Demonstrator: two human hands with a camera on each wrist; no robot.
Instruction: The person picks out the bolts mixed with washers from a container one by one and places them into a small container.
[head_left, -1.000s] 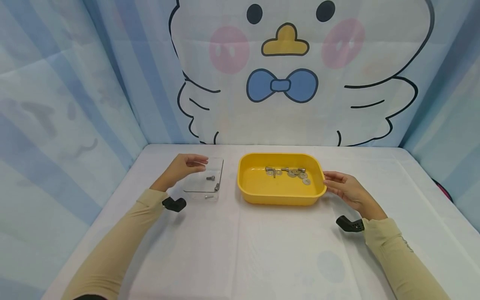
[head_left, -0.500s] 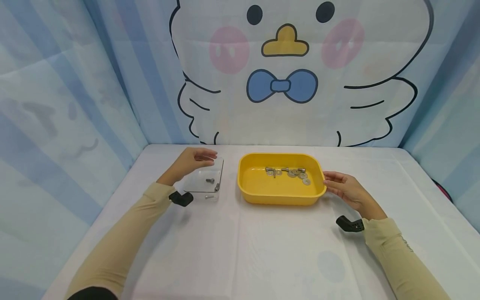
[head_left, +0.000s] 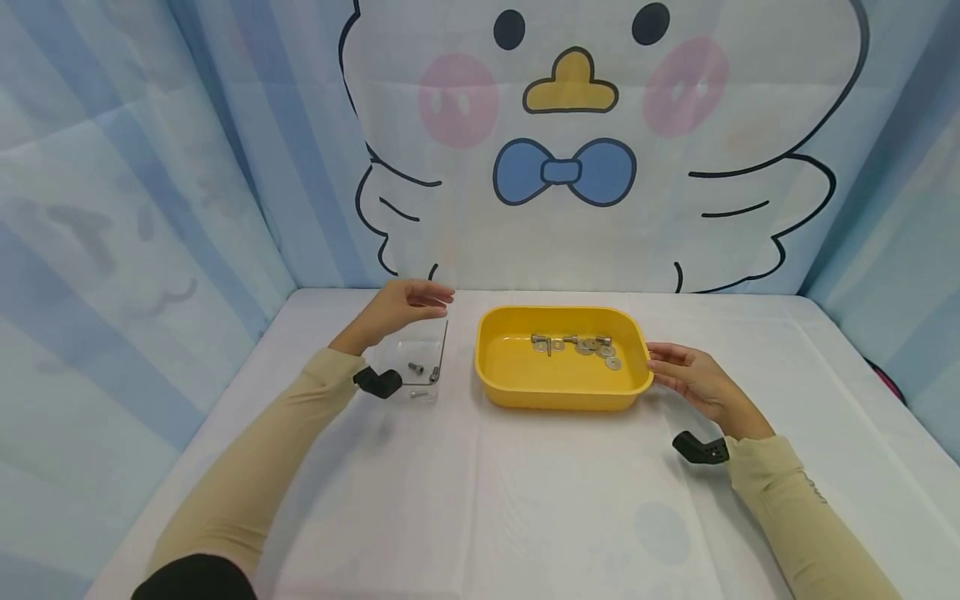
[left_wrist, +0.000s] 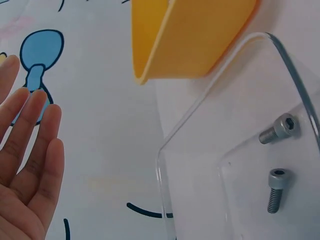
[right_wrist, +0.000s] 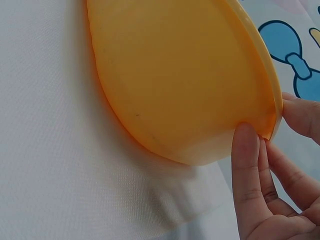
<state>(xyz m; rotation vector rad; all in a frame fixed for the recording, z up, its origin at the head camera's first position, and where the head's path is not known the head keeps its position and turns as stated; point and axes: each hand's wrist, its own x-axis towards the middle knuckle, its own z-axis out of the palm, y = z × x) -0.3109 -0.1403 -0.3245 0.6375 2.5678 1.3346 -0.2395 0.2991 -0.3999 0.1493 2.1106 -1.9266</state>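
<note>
My left hand (head_left: 408, 310) hovers over the far side of a clear plastic tray (head_left: 397, 354), fingers extended and holding nothing. In the left wrist view its palm and fingers (left_wrist: 35, 150) are apart from everything. Two hex socket screws (left_wrist: 276, 189) lie in the clear tray; a third screw shape (head_left: 418, 394) shows at its near wall, perhaps seen through it. At the right end of a yellow tray (head_left: 555, 398), my right hand (head_left: 697, 383) pinches the rim, with fingers (right_wrist: 246, 150) against the outer wall. Several screws and flat washers (head_left: 588, 347) lie inside the yellow tray.
Both trays stand on a white cloth-covered table (head_left: 480, 500), side by side with a narrow gap between them. A printed curtain (head_left: 562, 242) hangs right behind the table's far edge. More curtain (head_left: 135, 250) closes off the left side.
My left hand has moved right and farther away over the clear tray. One screw in that tray has shifted slightly toward me. The right hand and yellow tray have stayed put.
</note>
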